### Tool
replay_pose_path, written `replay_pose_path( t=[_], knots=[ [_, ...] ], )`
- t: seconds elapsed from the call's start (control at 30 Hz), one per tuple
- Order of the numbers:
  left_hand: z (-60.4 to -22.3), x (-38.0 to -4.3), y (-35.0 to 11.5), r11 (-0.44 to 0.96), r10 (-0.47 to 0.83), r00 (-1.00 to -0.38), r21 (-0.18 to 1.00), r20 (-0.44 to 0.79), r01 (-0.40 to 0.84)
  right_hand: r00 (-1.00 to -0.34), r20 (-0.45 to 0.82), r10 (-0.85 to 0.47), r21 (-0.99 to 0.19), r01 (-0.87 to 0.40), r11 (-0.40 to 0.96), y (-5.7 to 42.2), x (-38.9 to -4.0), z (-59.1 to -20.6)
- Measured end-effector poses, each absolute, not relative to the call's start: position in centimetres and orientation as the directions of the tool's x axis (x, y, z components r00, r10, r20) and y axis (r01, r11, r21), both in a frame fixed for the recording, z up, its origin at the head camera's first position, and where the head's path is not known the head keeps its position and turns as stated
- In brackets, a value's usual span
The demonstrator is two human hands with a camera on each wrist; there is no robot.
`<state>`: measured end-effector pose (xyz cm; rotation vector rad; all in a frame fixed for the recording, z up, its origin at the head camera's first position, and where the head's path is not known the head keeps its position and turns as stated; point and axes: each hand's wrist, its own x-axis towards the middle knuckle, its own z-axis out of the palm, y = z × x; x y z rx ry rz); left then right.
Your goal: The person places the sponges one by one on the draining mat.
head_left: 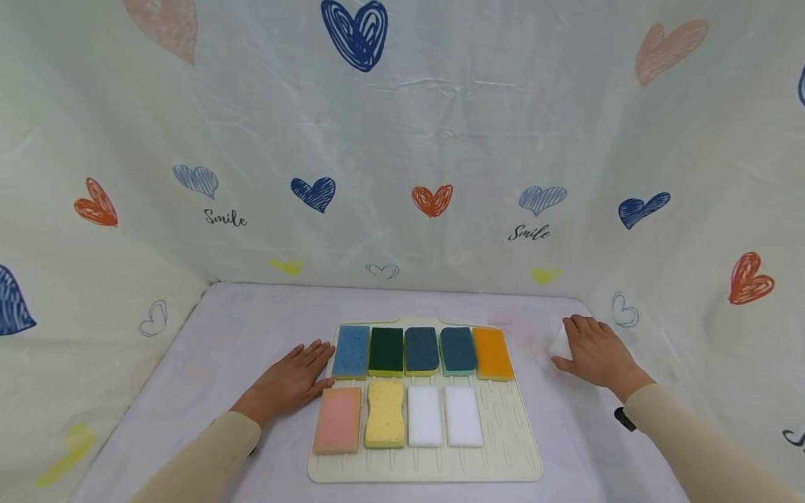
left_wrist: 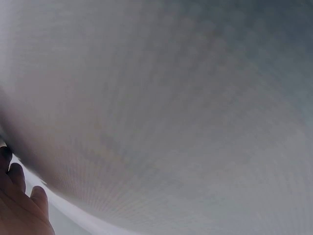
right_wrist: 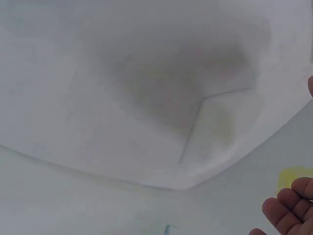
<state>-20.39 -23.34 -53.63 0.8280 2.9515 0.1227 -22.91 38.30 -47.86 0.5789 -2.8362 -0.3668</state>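
My left hand [head_left: 288, 381] lies palm down with its fingers spread, fingertips at the left edge of a cream tray [head_left: 512, 468]. It holds nothing; the left wrist view shows a few fingers [left_wrist: 40, 198] at its lower left corner. On the right, my right hand [head_left: 594, 353] rests over a white flat piece [head_left: 558, 344], mostly hidden beneath it, thumb apart from the fingers. The nearest tray sponges are a blue sponge [head_left: 351, 351] and a pink sponge [head_left: 338, 420] by the left hand, and an orange sponge [head_left: 493, 353] toward the right hand.
The tray's back row also holds a dark green sponge [head_left: 386, 351] and two dark blue ones. Its front row has a yellow notched sponge [head_left: 384, 413] and two white sponges [head_left: 425, 417]. A heart-printed curtain [head_left: 402, 140] encloses the table's back and sides.
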Motion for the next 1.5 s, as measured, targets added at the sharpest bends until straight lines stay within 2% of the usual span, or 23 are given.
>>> replay_pose_path(
  t=[0.17,0.37,1.1,1.5],
  knots=[
    [-53.8,-20.5,-23.4,0.844,0.533,-0.845,0.099,-0.041,0.528,-0.924,0.102,-0.369,0.298,-0.325,0.897,41.0,-23.2,-48.3],
    [-53.6,-20.5,-23.4,0.848,0.526,-0.848,0.112,-0.059,0.518,-0.944,0.056,-0.326,0.278,-0.299,0.913,42.0,-23.4,-48.3],
    [-53.5,-20.3,-23.3,0.848,0.527,-0.849,0.098,-0.044,0.521,-0.968,0.058,-0.245,0.165,-0.233,0.958,42.0,-24.5,-49.6],
    [-53.3,-20.2,-23.3,0.850,0.523,-0.851,0.092,-0.047,0.518,-0.974,0.029,-0.225,0.177,-0.217,0.960,42.1,-24.6,-49.9]
  ],
)
